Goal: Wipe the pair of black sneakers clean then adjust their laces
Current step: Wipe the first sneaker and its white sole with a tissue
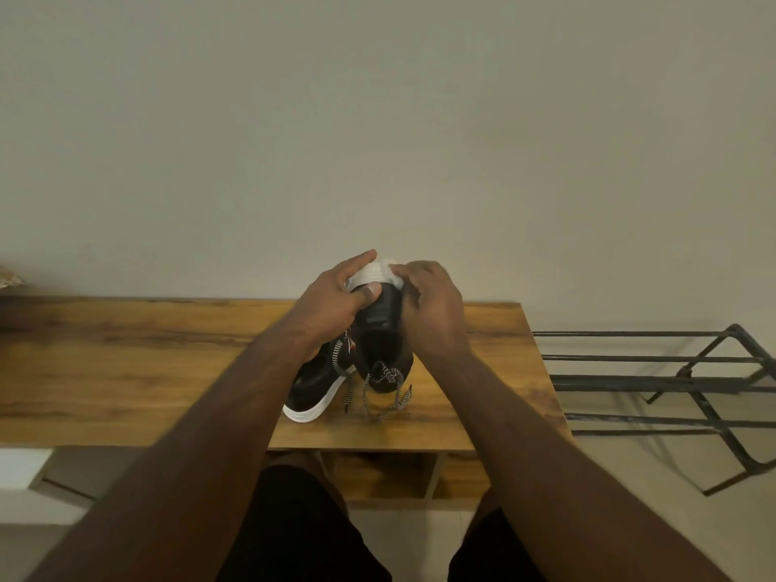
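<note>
One black sneaker [380,325] with a white sole is held up on end above the wooden table [168,363], heel end uppermost. My left hand [336,304] grips it from the left, thumb on the black heel. My right hand [432,312] is curled against its right side and presses a white cloth [392,268] on the sole's edge. Its black-and-white laces [388,382] hang loose down to the table. The second black sneaker [315,392] lies on the table just below and left, partly behind my left wrist.
A black metal shoe rack [672,384] stands on the floor right of the table. The wall is close behind the table. An open shelf [378,476] shows under the tabletop, above my knees. Something pale pokes in at the far left edge.
</note>
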